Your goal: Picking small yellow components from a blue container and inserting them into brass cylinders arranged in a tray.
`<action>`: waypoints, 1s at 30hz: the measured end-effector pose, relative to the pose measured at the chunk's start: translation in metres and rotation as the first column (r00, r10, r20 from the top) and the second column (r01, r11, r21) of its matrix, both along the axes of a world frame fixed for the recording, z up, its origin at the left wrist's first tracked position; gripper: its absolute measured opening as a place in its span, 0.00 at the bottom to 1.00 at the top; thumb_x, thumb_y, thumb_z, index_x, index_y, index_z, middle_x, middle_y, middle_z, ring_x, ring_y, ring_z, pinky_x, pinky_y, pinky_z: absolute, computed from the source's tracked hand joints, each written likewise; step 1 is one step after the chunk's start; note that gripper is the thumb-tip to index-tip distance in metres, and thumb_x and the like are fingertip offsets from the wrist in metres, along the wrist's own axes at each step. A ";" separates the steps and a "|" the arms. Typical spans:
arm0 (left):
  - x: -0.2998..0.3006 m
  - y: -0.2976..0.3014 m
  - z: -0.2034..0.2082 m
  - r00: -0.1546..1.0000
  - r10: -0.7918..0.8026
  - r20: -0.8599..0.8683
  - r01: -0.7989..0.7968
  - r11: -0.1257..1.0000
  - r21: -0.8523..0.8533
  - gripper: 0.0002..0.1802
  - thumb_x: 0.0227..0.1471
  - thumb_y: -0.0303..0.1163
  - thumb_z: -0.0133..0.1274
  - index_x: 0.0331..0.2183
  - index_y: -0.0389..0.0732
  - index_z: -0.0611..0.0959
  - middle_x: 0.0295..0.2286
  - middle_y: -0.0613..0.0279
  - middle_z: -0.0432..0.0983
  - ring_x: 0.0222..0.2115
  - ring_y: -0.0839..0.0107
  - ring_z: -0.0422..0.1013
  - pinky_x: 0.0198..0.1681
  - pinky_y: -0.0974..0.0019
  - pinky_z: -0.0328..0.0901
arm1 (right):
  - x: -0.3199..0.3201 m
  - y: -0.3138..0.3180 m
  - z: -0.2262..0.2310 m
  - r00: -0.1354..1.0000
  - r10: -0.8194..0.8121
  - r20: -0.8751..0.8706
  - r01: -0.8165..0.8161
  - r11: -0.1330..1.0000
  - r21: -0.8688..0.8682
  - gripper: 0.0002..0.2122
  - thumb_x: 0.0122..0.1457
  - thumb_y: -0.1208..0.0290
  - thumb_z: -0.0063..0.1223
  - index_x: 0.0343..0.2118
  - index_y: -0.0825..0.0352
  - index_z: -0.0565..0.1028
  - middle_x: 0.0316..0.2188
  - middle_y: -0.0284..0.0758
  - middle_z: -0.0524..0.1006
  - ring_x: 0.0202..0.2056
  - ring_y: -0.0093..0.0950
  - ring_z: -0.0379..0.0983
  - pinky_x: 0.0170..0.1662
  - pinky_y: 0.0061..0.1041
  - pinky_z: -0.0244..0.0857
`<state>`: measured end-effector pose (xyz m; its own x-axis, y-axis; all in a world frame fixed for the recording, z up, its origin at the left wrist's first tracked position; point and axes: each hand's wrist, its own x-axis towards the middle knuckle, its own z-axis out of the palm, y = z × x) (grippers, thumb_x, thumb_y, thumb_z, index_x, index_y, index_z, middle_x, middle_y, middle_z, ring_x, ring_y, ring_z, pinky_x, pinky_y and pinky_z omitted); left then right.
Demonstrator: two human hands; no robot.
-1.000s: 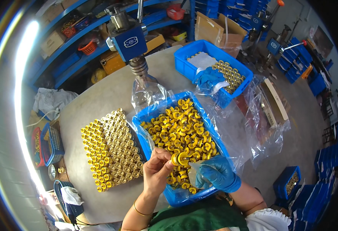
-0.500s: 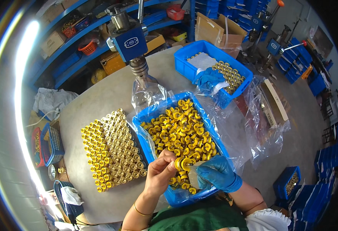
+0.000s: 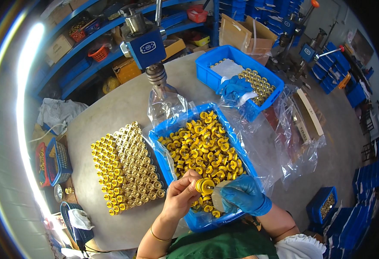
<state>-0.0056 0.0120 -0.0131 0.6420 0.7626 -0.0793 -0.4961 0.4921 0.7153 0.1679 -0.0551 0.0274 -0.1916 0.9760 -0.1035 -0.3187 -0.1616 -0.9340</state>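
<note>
The left hand (image 3: 183,192) is pinching a yellow wheel-like part (image 3: 203,186) over the blue bin (image 3: 194,221); the part is sitting slightly nearer than a second ago, bringing its stem (image 3: 211,187) beside the pale sheet (image 3: 217,199) the right hand (image 3: 245,195) is gripping.

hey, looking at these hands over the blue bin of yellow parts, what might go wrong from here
The yellow part, pinched by the left hand above the heap of similar parts, might slip and be hard to pick out again. The rows of small parts stand close beside the blue bin, so a bump could topple some. Loose clear plastic near the gloved right hand might snag it.
</note>
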 end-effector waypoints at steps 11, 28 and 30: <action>-0.028 0.002 0.010 0.967 0.117 -0.228 -0.049 0.958 0.282 0.06 0.48 0.28 0.46 0.26 0.34 0.74 0.28 0.67 0.59 0.24 0.81 0.56 0.24 0.80 0.53 | -0.004 -0.001 -0.006 0.992 0.042 -0.118 -0.041 0.999 0.013 0.10 0.50 0.70 0.47 0.26 0.74 0.72 0.14 0.33 0.70 0.12 0.20 0.64 0.15 0.17 0.56; -0.188 0.024 -0.059 -0.377 0.722 -0.580 -0.025 0.618 0.786 0.07 0.38 0.33 0.54 0.23 0.41 0.78 0.24 0.62 0.62 0.28 0.66 0.61 0.32 0.65 0.56 | 0.003 -0.004 -0.015 0.996 -0.066 -0.060 0.072 0.992 0.106 0.16 0.51 0.61 0.45 0.22 0.74 0.71 0.11 0.34 0.69 0.12 0.20 0.64 0.17 0.17 0.59; -0.188 0.026 -0.063 -0.434 0.725 -0.535 0.093 0.627 0.774 0.06 0.38 0.33 0.54 0.23 0.42 0.78 0.24 0.63 0.62 0.28 0.67 0.61 0.33 0.66 0.55 | 0.003 -0.006 -0.015 0.994 -0.079 -0.082 0.089 0.988 0.129 0.16 0.51 0.61 0.45 0.22 0.74 0.71 0.11 0.34 0.69 0.12 0.21 0.64 0.17 0.17 0.59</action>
